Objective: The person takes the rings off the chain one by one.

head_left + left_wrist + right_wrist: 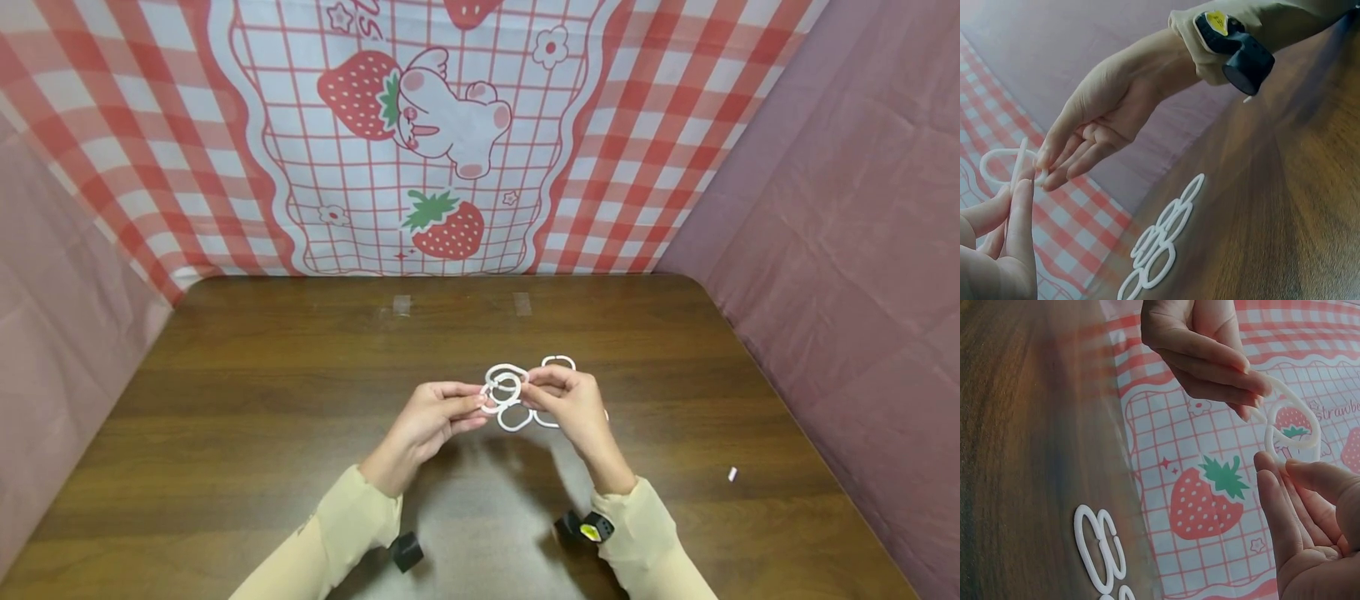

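My left hand (431,421) pinches one white plastic ring (1309,403) between thumb and fingertips. Facing it, my right hand (581,408) pinches a second white ring (1270,439). The two rings cross each other in the gap between the hands; whether they are hooked together I cannot tell. Both are held above the table. Below them, several more white rings (1173,257) lie on the wood, touching or overlapping in a cluster. In the head view the right hand partly hides this cluster.
A small white piece (732,474) lies on the brown table (262,433) at the right. Two clear tape strips (402,305) are stuck near the back edge. A strawberry-patterned cloth (450,150) hangs behind, and a pink cloth (847,250) hangs at the right.
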`<state>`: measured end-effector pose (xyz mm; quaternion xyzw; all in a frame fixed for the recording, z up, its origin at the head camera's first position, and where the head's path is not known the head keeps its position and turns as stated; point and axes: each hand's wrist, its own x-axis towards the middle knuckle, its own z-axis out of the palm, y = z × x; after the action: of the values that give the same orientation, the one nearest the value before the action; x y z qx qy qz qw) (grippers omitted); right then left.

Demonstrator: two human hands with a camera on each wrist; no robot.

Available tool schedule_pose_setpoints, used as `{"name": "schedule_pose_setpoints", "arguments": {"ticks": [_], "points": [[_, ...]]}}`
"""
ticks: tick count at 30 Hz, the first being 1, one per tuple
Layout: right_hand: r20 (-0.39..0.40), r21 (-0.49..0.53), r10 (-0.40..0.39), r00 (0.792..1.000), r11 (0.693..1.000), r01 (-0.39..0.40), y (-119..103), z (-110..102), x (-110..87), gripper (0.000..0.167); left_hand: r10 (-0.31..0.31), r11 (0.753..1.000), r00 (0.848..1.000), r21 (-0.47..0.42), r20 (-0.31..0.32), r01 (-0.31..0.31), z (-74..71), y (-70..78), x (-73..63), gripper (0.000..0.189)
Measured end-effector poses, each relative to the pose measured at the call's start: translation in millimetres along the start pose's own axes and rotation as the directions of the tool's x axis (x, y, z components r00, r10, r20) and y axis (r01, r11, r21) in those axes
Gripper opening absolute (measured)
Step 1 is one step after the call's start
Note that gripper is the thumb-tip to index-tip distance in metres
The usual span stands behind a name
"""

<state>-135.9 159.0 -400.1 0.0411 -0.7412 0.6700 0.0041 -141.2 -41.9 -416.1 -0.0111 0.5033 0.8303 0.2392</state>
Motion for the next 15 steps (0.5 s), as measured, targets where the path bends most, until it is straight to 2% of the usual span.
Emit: {"name": "schedule_pose_setpoints", "arguments": {"ticks": [8,15], "points": [[-0.032,-0.001,-0.086,0.996,0.996,0.086,4.9,4.9,-0.1,0.015,0.001,0.999,1.0,-0.045,-0.015,-0.002,2.0,-1.4,-1.6,0.035],[-0.032,-0.002,-0.195,0.98,0.981,0.195,10.0,7.1,-1.2,0.015,-0.015,0.996,1.0,-0.09,-0.015,0.013,3.1,-0.7,-3.8,0.027]]}}
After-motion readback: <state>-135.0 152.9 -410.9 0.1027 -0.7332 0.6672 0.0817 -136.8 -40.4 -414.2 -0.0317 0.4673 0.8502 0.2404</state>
